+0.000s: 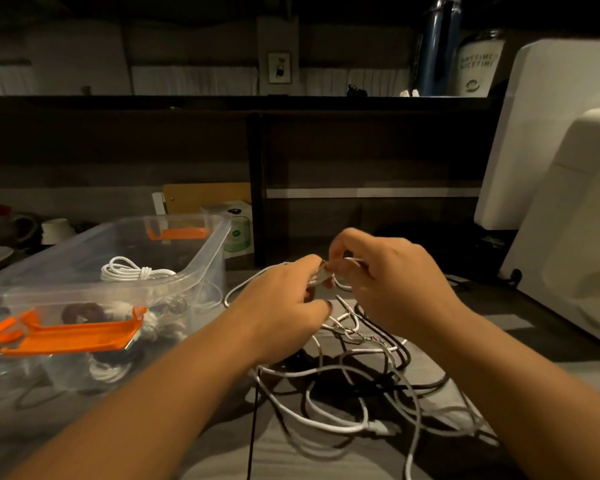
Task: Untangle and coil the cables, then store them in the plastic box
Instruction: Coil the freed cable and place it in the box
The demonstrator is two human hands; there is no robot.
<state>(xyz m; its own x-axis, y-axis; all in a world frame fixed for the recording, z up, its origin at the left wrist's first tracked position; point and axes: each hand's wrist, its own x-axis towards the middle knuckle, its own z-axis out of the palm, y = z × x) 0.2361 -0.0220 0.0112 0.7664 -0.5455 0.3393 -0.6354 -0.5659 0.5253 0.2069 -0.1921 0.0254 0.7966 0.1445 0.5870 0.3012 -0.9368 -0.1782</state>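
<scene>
A thin white cable [323, 274] is pinched between the curled fingertips of the left hand [278, 306] and the right hand [388, 275], both closed tightly on it. Just below the grip, its loops are lost in a tangle of white and dark cables [354, 375] spread over the grey table [291, 455]. To the left of the grip a clear plastic box with orange latches [207, 258] is seen with a coiled white cable [132, 271] laid inside, and well to the right a large white plastic appliance [551, 133] is seen.
</scene>
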